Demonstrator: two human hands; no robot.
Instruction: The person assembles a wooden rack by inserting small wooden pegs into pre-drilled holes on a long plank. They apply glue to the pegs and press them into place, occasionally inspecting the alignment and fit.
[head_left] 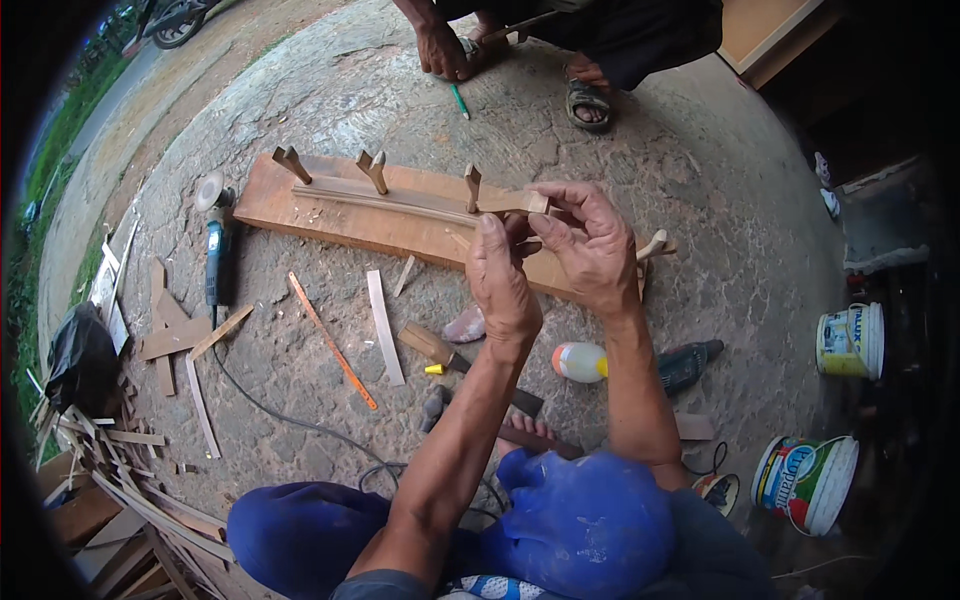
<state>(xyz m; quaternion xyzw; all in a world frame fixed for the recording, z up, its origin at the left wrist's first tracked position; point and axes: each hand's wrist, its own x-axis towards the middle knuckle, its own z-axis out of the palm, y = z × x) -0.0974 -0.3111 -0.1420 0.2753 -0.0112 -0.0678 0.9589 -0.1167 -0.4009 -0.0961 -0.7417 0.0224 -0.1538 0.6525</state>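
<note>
In front of me, my left hand (502, 282) and my right hand (590, 243) pinch a small, pale, shaped piece of wood (522, 202) between thumbs and fingers. Some fingertips are hidden behind it. Beneath lies a thick wooden plank (340, 228), on which a narrow wooden rail (385, 204) rests. Forked wooden pegs rise along the rail: one at the left end (291, 165), a second peg (373, 172) further along, and another peg (472, 187) close to my left thumb. Beyond my right wrist, one more wooden peg (655, 246) shows at the plank's right end.
An angle grinder (214, 262) lies left of the plank, its cord trailing toward me. Nearer are an orange strip (333, 340), a wooden-handled tool (428, 343), a glue bottle (580, 362) and a power drill (690, 366). Buckets (806, 485) stand right. Another person's hand (443, 52) is across.
</note>
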